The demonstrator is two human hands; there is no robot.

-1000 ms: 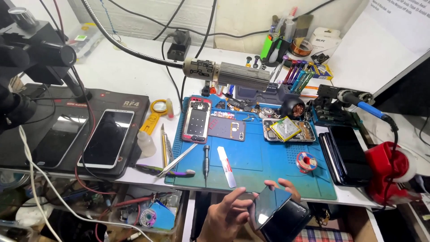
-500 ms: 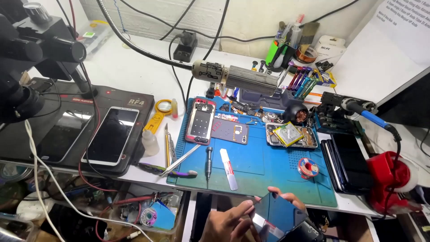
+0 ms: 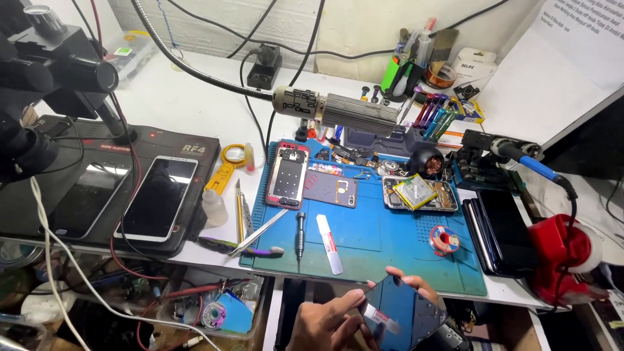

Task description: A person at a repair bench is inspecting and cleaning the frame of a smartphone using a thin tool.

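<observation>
Two hands meet below the blue mat [image 3: 390,247], at six o'clock. Left hand [image 3: 328,322] pinches a small white tube [image 3: 380,320] against the dark phone panel [image 3: 406,315]; right hand [image 3: 416,289] grips the panel's far edge.

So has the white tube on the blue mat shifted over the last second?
No. The white tube lies at the same slant on the blue mat, just right of the screwdriver, as before; only the camera view moved.
</observation>
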